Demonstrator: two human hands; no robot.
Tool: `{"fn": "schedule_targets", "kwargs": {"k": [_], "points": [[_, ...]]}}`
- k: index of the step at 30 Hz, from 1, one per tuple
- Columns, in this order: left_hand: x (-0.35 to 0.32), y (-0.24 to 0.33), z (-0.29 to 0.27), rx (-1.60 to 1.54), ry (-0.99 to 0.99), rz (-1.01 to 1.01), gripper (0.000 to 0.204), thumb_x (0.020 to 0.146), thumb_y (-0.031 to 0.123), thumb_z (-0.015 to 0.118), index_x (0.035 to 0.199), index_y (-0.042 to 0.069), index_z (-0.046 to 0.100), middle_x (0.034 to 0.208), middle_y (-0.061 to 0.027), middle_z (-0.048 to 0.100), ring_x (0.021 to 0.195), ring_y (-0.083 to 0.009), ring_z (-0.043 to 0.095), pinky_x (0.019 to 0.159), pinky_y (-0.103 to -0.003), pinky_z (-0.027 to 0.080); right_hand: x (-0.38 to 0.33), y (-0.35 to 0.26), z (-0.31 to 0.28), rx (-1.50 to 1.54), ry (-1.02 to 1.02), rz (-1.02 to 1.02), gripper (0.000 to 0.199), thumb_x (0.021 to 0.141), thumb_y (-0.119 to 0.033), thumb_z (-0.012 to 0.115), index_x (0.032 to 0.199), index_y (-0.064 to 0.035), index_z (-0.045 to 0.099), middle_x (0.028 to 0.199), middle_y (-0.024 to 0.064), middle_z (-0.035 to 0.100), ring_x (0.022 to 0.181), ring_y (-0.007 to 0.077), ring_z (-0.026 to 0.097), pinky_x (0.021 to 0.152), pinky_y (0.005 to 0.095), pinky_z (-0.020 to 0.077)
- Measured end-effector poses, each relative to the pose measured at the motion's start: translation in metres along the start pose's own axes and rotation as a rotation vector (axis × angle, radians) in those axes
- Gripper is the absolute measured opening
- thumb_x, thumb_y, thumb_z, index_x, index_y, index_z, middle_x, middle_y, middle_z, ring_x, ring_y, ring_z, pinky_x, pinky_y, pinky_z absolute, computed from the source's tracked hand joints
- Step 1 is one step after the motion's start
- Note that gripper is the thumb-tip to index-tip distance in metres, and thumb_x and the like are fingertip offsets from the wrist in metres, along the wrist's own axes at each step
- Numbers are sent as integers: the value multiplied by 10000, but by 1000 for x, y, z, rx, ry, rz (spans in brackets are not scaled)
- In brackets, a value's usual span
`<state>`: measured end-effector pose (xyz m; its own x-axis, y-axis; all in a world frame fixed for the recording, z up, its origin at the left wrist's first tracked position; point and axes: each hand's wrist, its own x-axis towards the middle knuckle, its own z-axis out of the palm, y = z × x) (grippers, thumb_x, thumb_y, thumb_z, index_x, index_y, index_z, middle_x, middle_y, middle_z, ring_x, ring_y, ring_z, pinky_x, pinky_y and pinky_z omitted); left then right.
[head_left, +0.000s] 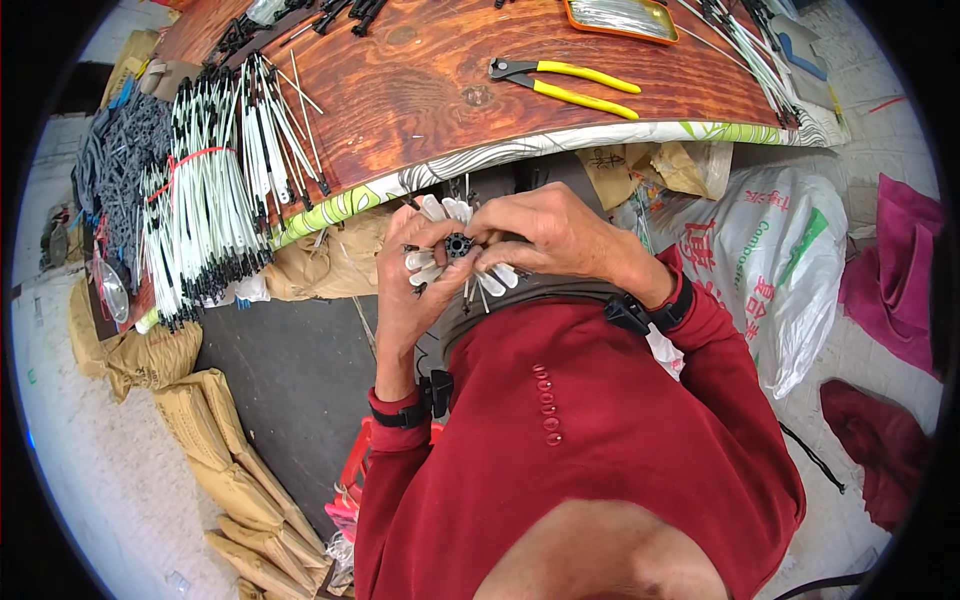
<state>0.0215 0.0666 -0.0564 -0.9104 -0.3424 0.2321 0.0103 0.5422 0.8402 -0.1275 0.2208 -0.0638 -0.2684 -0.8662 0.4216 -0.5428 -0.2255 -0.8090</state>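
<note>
In front of my waist, a small black notched hub faces up, with white paddle-shaped pieces and thin rods fanning out around it. My left hand is closed around the hub's left side, its thumb and fingers holding it. From the right, my right hand pinches at the hub's right edge. Its thumb and forefinger are pressed together there, and whatever lies between the tips is hidden. Nearest on the table beyond are end-cutting pliers with yellow handles.
Bundled white rods with black tips lie on the left of the brown wooden table, beside a heap of dark grey parts. An orange-rimmed tin sits at the back. Right of me hangs a white plastic bag; brown paper packs stand lower left.
</note>
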Motion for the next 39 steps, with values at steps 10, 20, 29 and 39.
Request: {"fn": "schedule_targets", "kwargs": {"k": [10,20,29,39], "points": [[2,0,1,-11,-21,6,219,729,74,794,932,63,712,676,-6,453,762,-196,438,715,-346,378,-5,-1,12,-148,210,-3,141,856,-173,748,847,-52,676,698,66,668,614,227,663,542,336,505],[-3,-3,-1,-55,-61,-43,210,719,74,789,918,73,722,673,-8,465,759,-188,426,728,-352,369,-15,-1,22,291,188,514,246,908,-214,715,799,-8,636,629,64,615,570,91,544,517,294,421],[-3,-5,7,-52,14,23,202,709,62,784,900,72,721,675,-9,466,736,-183,427,731,-343,374,-20,-12,15,334,105,514,272,950,-202,698,791,0,608,673,9,594,638,56,525,561,266,424],[-1,5,6,22,34,-31,190,714,47,796,883,70,712,677,-4,463,752,-180,427,715,-324,368,2,6,-79,-590,286,57,175,866,-189,734,965,-49,697,960,66,702,880,257,666,723,336,532]]}}
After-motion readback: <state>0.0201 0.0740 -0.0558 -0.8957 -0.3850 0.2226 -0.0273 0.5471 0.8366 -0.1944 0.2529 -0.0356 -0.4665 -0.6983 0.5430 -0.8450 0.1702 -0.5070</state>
